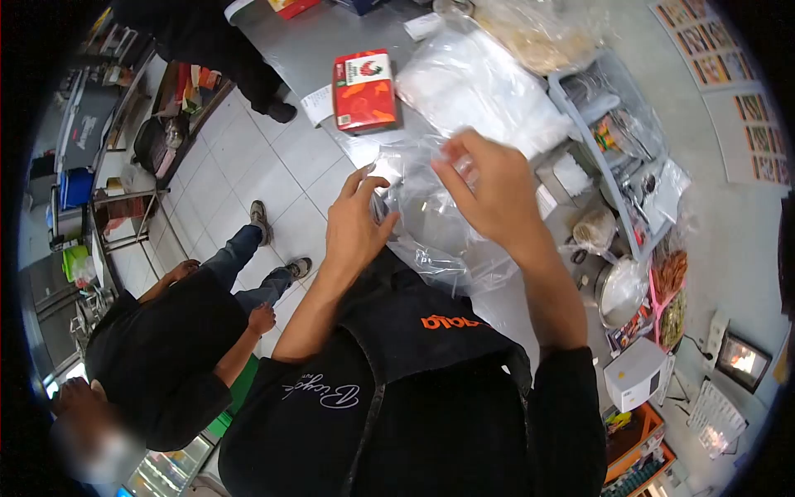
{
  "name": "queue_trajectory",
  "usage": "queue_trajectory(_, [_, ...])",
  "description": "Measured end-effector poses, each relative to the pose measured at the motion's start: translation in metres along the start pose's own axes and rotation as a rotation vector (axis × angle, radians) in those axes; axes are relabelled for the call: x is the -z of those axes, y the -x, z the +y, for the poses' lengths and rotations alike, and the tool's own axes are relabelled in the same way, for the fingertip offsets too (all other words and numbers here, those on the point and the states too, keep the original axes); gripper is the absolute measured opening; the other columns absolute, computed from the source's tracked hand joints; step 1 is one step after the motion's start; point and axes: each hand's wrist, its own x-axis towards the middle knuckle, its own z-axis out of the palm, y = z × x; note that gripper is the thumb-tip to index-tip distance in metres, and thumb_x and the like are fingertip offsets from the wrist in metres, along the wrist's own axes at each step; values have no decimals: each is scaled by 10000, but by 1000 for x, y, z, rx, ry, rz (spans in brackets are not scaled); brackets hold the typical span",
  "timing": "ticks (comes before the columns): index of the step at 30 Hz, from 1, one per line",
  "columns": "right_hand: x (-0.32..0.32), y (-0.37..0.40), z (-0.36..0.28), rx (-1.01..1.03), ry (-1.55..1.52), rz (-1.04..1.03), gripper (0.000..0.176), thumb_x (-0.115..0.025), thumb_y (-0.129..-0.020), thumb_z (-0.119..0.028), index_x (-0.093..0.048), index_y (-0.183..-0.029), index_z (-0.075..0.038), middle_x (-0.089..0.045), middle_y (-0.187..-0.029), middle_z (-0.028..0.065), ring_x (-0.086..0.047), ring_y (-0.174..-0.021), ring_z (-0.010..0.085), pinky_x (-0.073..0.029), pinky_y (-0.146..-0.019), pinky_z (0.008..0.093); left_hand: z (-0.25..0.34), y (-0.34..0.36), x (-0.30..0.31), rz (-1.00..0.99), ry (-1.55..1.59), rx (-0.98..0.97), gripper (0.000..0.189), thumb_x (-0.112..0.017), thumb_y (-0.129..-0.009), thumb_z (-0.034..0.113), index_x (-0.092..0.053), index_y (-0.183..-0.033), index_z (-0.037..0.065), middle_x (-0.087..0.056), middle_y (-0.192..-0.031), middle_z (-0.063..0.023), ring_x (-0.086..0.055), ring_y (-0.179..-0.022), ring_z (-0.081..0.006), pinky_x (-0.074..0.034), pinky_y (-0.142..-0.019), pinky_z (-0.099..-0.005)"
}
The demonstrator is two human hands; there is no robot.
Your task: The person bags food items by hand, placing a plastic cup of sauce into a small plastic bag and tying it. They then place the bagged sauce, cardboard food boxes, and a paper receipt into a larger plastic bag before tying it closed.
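A clear plastic bag (431, 219) hangs between my two hands at the edge of the steel table. My left hand (358, 217) has its fingers curled round the bag's left side. On the bag's upper right side, my right hand (484, 186) pinches the film between thumb and fingers. Just beyond the bag stands a red box (363, 93) with a white panel, with a paper slip (317, 106) at its left. A stack of white plastic bags (480, 87) lies to the right of the box.
A grey-blue crate (592, 137) with packets stands at the right, near a metal pot (623, 290) and a white device (636, 374). A co-worker (178, 356) stands at the left; another person (224, 50) is at the top left.
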Motion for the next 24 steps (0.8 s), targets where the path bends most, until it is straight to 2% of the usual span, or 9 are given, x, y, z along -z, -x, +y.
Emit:
queue_trajectory(3, [-82, -97, 14, -67, 189, 97, 494, -769, -845, -361, -571, -1149, -26, -662, -1089, 222, -672, -935, 364, -534, -799, 448, -40, -29, 14, -52, 106, 124, 583, -795, -720, 12, -566, -1256, 27, -572, -1404, -245, -647, -1159, -420, -539, -921, -451])
queue_trajectory(6, [-161, -171, 17, -301, 377, 112, 785, -798, -790, -513, -496, -1324, -23, -539, -1305, 273, -576, -1154, 395, -483, -924, 510, -78, -58, 22, 18, 85, 187, 718, -741, -726, -55, -454, -1377, 41, -530, -1431, -225, -710, -825, -387, -569, -768, -486])
queue_trajectory(9, [-207, -213, 19, -455, 528, 83, 1077, -833, -712, -590, -336, -1510, -64, -377, -1455, 332, -428, -1318, 482, -387, -1025, 616, -132, -92, 24, 125, -28, -24, 866, -726, -687, -82, -356, -1464, 14, -506, -1457, -226, -698, -877, -440, -560, -798, -523])
queue_trajectory(10, [-215, -217, 13, -474, 607, 85, 1111, -840, -703, -590, -311, -1532, -73, -370, -1454, 340, -428, -1316, 490, -380, -1033, 623, -142, -107, 28, 53, -43, 49, 932, -740, -641, -81, -356, -1486, -4, -464, -1502, -225, -661, -1036, -465, -537, -888, -534])
queue_trajectory(12, [-228, -230, 18, -543, 674, 67, 1214, -874, -660, -560, -223, -1581, -112, -313, -1485, 353, -403, -1327, 521, -366, -1046, 651, -167, -144, 27, 16, -165, -111, 904, -741, -651, -58, -381, -1479, -9, -440, -1527, -216, -589, -1180, -455, -489, -991, -525])
queue_trajectory(13, [-230, -229, 27, -553, 610, 66, 1206, -874, -662, -539, -222, -1582, -113, -311, -1489, 344, -411, -1314, 517, -375, -1029, 646, -181, -155, 25, -12, -221, -186, 890, -741, -656, -46, -394, -1475, -11, -428, -1539, -211, -553, -1252, -450, -465, -1043, -521])
queue_trajectory(14, [-226, -225, 33, -564, 548, 70, 1198, -874, -663, -518, -221, -1583, -114, -309, -1494, 336, -420, -1301, 513, -385, -1012, 641, -177, -167, 31, -141, -340, -145, 847, -735, -712, 31, -404, -1492, -5, -369, -1591, -181, -367, -1436, -421, -338, -1175, -510])
queue_trajectory(17, [-213, -217, 45, -510, 477, 92, 1140, -867, -653, -400, -232, -1559, -126, -362, -1429, 296, -447, -1265, 486, -424, -972, 627, -186, -184, 20, -189, -503, -343, 845, -713, -768, 103, -367, -1532, 5, -319, -1626, -161, -287, -1490, -404, -281, -1215, -503])
queue_trajectory(24, [-199, -161, 44, -432, 561, 105, 1085, -849, -602, -316, -306, -1520, -121, -370, -1442, 282, -413, -1308, 483, -380, -1047, 597, -189, -177, 26, -192, -505, -203, 924, -724, -782, 171, -288, -1576, -12, -219, -1665, -198, -208, -1529, -426, -272, -1221, -522])
